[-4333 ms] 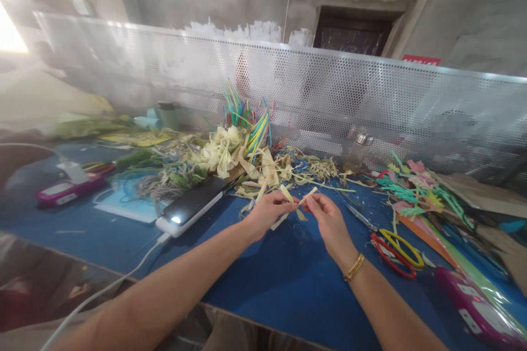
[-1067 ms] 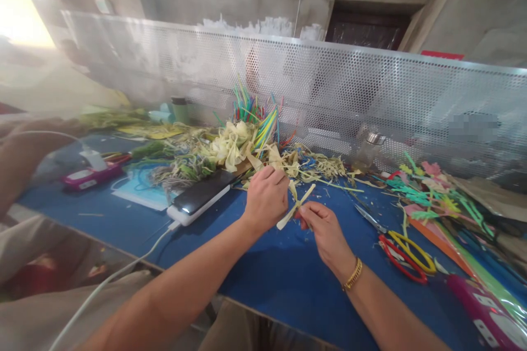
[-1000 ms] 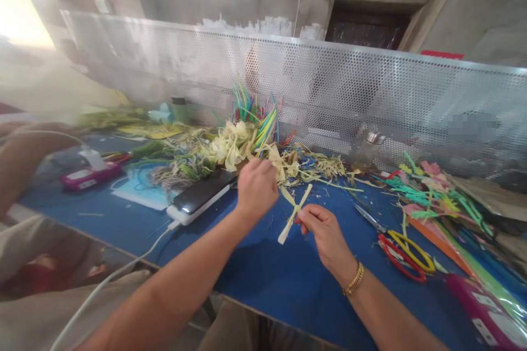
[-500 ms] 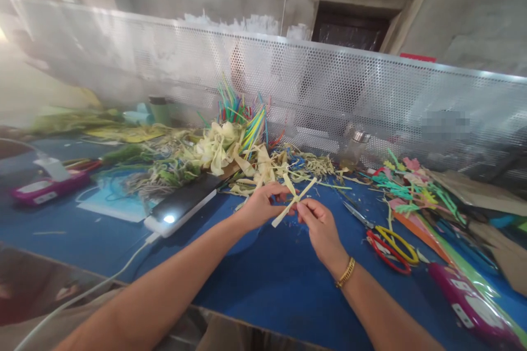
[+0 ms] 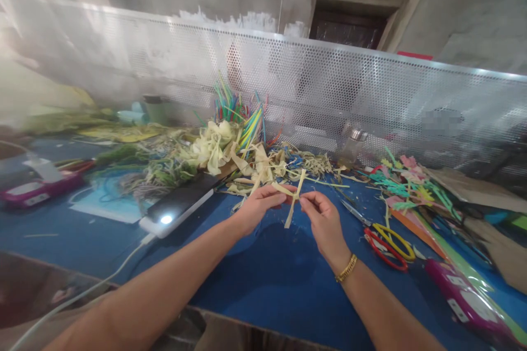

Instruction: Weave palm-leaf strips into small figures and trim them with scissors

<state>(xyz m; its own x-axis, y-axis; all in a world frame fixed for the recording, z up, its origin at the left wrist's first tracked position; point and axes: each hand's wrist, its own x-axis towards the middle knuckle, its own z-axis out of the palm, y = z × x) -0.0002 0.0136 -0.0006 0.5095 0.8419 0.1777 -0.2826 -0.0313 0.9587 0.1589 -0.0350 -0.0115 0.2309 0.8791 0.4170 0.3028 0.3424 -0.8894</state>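
Observation:
Pale yellow, flat strips of dried leaf or husk, crossed into an X shape [image 5: 301, 182], are held up between my two hands over the blue table [image 5: 263, 290]. My left hand [image 5: 260, 207] pinches the strip that points left, thumb on top. From the other side, my right hand [image 5: 323, 219], with a gold bracelet [image 5: 346, 269] at its wrist, grips the crossing between thumb and fingertips. One strip end points up and another hangs down. Behind the hands lies a heap of similar dried husks [image 5: 263, 164].
Scissors [image 5: 389, 244] with red and yellow handles lie right of my hand, near a purple power strip [image 5: 469, 304]. Coloured paper pieces [image 5: 415, 181] lie beyond. At left is a lit black-and-white device [image 5: 181, 205] with a cable. A perforated metal screen [image 5: 321, 82] borders the back.
The crossed strips have turned, so the slanting strip now stands nearly upright. My left fingers have moved onto the left strip, and the view has shifted slightly.

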